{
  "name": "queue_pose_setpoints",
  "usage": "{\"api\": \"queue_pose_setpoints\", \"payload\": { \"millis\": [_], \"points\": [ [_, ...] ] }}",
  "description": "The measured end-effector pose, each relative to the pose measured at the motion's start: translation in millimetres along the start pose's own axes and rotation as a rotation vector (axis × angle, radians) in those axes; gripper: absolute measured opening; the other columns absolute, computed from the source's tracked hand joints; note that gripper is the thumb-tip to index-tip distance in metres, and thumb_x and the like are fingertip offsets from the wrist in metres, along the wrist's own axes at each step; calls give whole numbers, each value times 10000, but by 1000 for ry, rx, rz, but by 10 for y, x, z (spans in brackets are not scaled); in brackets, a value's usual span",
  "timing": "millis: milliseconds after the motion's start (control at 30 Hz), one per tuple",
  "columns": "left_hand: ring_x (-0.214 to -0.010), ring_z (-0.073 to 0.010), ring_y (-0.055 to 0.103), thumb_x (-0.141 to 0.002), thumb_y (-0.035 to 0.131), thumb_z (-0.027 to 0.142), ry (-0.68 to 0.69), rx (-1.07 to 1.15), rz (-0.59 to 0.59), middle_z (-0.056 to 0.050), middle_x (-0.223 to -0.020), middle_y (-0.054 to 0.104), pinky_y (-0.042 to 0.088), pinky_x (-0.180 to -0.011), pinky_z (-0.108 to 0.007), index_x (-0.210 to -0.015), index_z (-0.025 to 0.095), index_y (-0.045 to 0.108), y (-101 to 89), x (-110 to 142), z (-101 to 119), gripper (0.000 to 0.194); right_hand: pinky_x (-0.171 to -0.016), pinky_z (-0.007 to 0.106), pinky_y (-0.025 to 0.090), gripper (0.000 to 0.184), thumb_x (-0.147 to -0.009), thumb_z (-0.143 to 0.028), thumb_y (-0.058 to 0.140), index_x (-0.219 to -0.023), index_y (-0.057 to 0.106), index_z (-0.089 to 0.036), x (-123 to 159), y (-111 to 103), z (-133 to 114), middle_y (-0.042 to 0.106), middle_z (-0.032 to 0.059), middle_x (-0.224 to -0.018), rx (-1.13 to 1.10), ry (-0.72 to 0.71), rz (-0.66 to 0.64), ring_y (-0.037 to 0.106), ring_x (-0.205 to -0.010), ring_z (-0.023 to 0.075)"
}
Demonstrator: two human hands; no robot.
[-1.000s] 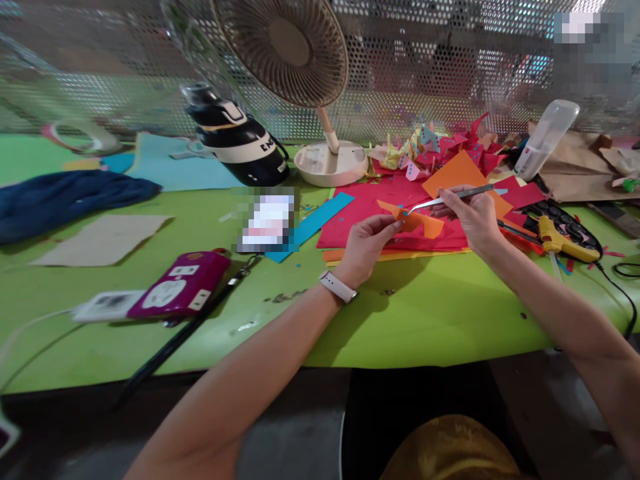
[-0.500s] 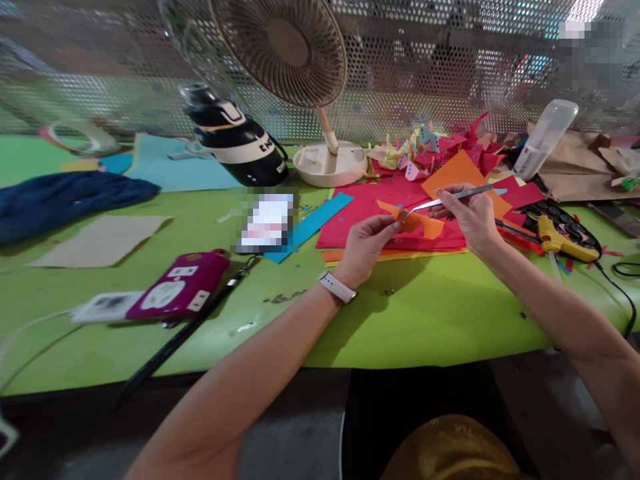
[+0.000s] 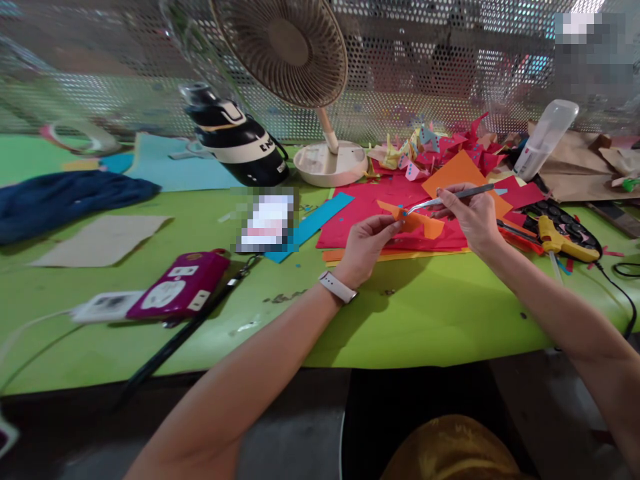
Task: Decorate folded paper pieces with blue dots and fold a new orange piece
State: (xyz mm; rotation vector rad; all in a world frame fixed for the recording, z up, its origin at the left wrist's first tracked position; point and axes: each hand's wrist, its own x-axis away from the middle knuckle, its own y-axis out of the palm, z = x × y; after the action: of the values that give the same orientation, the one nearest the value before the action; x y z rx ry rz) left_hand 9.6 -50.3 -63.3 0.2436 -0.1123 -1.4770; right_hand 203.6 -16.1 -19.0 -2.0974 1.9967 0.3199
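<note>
My left hand pinches a small folded orange paper piece above the red paper sheets. A white watch band sits on that wrist. My right hand grips metal tweezers, whose tip touches the orange piece near a tiny blue dot. Both hands hover over the green table, just in front of a heap of folded coloured paper shapes.
A beige desk fan and a black-and-white bottle stand behind. A yellow glue gun lies at right with a clear bottle and brown paper. A magenta power strip, blue cloth and tan paper lie at left.
</note>
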Motion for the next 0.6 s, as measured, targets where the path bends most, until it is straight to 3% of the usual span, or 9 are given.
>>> {"api": "queue_pose_setpoints", "payload": {
  "millis": [300,600],
  "points": [
    [-725,-144,653,-591,895,399,-14,-12,-22,-23,-769,748,487,-681,-254,-798,179,756,4,3,11,333,-523,226,559,409,-694,-531,815,-818,620,-194,-1,15,15,731,2,-669,-74,-16,-4,714,-564,140],
    [-761,-153,676,-584,904,390,-24,11,-44,-32,-803,764,507,-737,-267,-809,174,761,9,6,11,343,-534,242,572,382,-745,-542,778,-831,613,-208,-14,8,49,720,-2,-671,-25,-68,-31,725,-595,152]
  ]
}}
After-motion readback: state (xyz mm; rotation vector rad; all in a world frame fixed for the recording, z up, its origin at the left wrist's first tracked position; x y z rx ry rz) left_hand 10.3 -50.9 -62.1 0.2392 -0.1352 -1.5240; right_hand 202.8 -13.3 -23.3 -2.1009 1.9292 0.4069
